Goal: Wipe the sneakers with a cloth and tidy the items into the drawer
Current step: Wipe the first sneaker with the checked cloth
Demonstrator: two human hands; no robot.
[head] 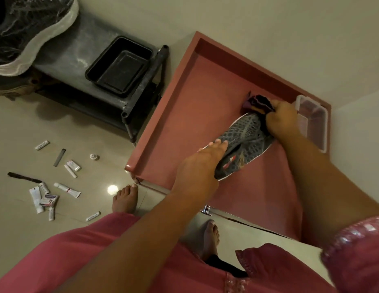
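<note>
- Pink garment [78, 261] fills the near foreground.
- Drawer [184, 115], open, holds the grey sneaker [243, 144].
- Left hand [197, 166] grips the sneaker's heel end.
- Right hand [283, 119] clutches a dark cloth [260, 104] against the toe.
- Small tubes [67, 190] lie scattered across the floor.

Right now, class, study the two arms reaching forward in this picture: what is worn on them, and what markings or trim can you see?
Both forearms are bare down to the left hand and right hand; no rings, watch or bangles show. Only the right arm shows a sleeve: pink cloth ending above the elbow, its hem edged with a band of shiny, paler pink embroidery. It matches the pink garment below.
</note>
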